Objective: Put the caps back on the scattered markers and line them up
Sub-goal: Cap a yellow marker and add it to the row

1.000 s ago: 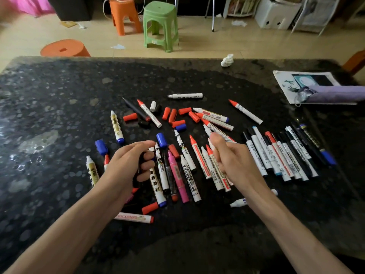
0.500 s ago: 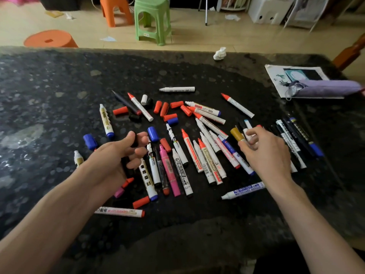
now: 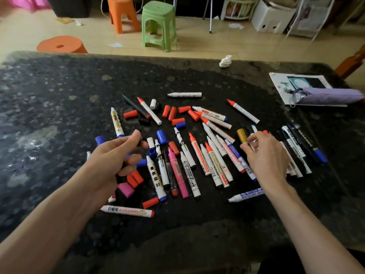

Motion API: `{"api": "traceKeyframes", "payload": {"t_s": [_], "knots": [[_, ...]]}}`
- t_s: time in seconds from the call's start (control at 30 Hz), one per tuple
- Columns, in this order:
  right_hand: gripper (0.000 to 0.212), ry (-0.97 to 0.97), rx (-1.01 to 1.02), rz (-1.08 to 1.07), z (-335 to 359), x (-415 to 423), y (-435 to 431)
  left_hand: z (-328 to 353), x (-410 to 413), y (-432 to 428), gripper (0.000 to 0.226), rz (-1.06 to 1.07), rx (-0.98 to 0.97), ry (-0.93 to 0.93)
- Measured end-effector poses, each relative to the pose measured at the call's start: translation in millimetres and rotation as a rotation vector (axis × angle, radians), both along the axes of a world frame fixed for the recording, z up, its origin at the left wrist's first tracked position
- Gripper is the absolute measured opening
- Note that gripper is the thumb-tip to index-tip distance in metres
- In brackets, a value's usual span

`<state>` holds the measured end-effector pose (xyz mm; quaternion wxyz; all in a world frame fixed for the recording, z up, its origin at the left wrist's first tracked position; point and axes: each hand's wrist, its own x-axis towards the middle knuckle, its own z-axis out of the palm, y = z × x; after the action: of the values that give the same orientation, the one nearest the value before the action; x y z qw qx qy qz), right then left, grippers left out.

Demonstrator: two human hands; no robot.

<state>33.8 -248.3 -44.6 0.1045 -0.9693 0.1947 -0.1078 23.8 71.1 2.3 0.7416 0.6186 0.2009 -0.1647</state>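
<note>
Black speckled stone bench (image 3: 59, 91). Uncapped white-barrelled plastic markers (image 3: 198, 155), scattered at bench centre. Capped markers in a row (image 3: 296, 153), toward the right edge. Left hand (image 3: 114, 157), fingers curled round a black item, kind unclear, over the scatter's left side. Right hand (image 3: 266, 155), fingertips pinching gold-capped marker (image 3: 241, 135) at the row's left end. Loose red plastic caps (image 3: 171, 113), toward the far edge.

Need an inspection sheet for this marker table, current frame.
Surface: dark speckled table.
Job's things: uncapped markers scattered mid-table; loose red caps among them; capped markers lined up at right.
Clutter: crumpled tissue, paper sheet, purple pouch.
Grippers: left hand grips dark marker; right hand pinches gold-capped marker at the row.
Cables: pale cord by orange stool.
Surroundings: green stool, white boxes, floor litter.
</note>
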Motion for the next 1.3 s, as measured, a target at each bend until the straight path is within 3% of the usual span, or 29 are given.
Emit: {"api": "traceKeyframes", "payload": {"t_s": [0.1,0.23,0.53,0.67,0.8,1.03,1.3], "knots": [[0.026,-0.103,0.030,0.235,9.3,-4.5,30.4,0.2,-2.9,7.4,0.036,0.016,0.036,0.002],[0.017,0.010,0.197,0.493,3.6,4.9,80.9,-1.0,-9.6,20.5,0.026,0.038,0.152,-0.041],[0.025,0.102,0.034,0.426,-7.1,12.4,101.8,-1.1,-18.0,34.0,0.019,-0.035,0.258,-0.098],[0.018,0.033,0.234,0.417,0.6,11.8,96.3,-2.7,-19.0,32.9,0.017,-0.119,0.324,-0.140],[0.011,0.081,0.501,0.568,19.3,4.5,82.0,-8.6,-16.3,32.9,0.014,-0.177,0.401,-0.230],[0.023,0.000,0.548,0.702,19.5,-12.6,75.6,-5.5,-15.2,24.6,0.014,-0.210,0.383,-0.260],[0.025,-0.070,0.424,0.727,20.1,-18.5,77.6,-6.6,-15.3,20.8,0.015,-0.208,0.390,-0.249]]}}
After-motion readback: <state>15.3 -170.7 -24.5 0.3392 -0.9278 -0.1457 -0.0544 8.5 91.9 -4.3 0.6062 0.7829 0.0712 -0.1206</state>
